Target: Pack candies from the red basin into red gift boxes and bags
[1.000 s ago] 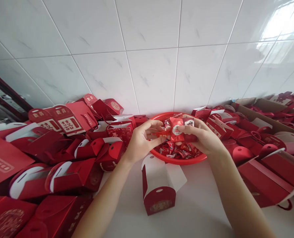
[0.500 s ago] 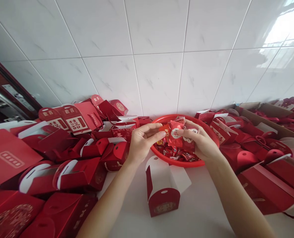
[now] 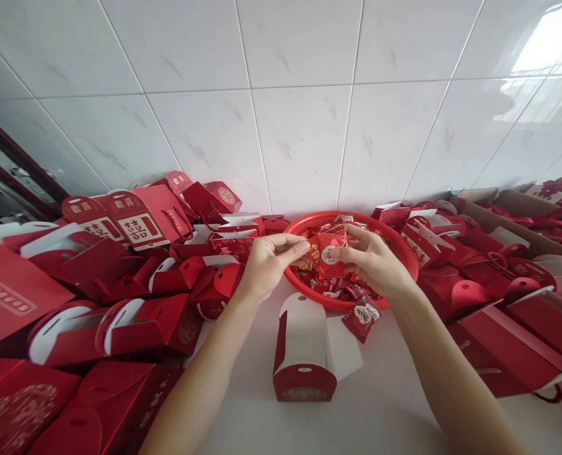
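Both hands are over a red plastic basket [image 3: 317,299] of wrapped sweets. My left hand [image 3: 272,264] pinches the edge of an orange-red candy packet [image 3: 314,248] between thumb and fingertips. In my right hand [image 3: 374,260], thumb and fingers close on a red candy packet [image 3: 328,265] with a round white label, which overlaps the orange-red one. A dark red candy packet [image 3: 360,318] is below my right hand, against the basket's front rim. Nearer me stands an open red gift box [image 3: 304,385] with a white inside and its flaps up.
Many red gift boxes [image 3: 153,332] crowd the left of the white table [image 3: 357,417]. More boxes [image 3: 503,354] fill the right, with a cardboard carton [image 3: 484,215] of red items behind them. A tiled wall [image 3: 304,145] rises at the back.
The dark red packet has left my right hand and dropped to the basket's front rim. Both hands still hold the other two packets. The view has shifted slightly.
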`<state>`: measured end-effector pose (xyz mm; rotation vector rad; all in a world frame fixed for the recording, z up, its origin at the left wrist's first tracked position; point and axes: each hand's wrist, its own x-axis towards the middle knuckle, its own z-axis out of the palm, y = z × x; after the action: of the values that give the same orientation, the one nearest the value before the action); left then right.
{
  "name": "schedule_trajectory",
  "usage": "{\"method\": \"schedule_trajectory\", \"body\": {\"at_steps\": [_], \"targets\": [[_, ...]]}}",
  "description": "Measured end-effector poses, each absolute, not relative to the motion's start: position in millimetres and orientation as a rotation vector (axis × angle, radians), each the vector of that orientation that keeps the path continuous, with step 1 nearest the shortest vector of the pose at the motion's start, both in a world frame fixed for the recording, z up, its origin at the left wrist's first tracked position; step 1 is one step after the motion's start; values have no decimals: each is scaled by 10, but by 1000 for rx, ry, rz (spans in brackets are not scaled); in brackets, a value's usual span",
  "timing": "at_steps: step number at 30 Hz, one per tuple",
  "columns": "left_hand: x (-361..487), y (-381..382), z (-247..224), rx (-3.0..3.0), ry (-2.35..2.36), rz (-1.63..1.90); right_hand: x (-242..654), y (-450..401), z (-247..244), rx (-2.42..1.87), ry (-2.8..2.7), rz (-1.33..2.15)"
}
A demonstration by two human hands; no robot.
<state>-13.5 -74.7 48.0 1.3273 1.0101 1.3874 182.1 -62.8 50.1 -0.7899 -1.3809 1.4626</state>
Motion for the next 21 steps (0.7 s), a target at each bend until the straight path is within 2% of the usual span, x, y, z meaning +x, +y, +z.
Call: {"method": "schedule_trajectory", "body": {"at_steps": [5,9,12,16,19,21], "targets": [[-117,-744,453,1364,985,1353,1965,-619,562,-835,-1397,1334],[-95,-758,540,1663,1010,1069,2132,-634,648,-843,-1323,1221],[97,-776,696,2053,884,575,2234,-669,725,-820,-1302,1196],[668,-918,799,2485,537,-291,2315,-736,818,-830,-1279,1137],[1132,-1096,586,2693,542,-779,2349,-784,858,-815,-1269,1126],[1353,-1186,297,2741,461,-955,2366,-808,869,-809,-1273,1121]]}}
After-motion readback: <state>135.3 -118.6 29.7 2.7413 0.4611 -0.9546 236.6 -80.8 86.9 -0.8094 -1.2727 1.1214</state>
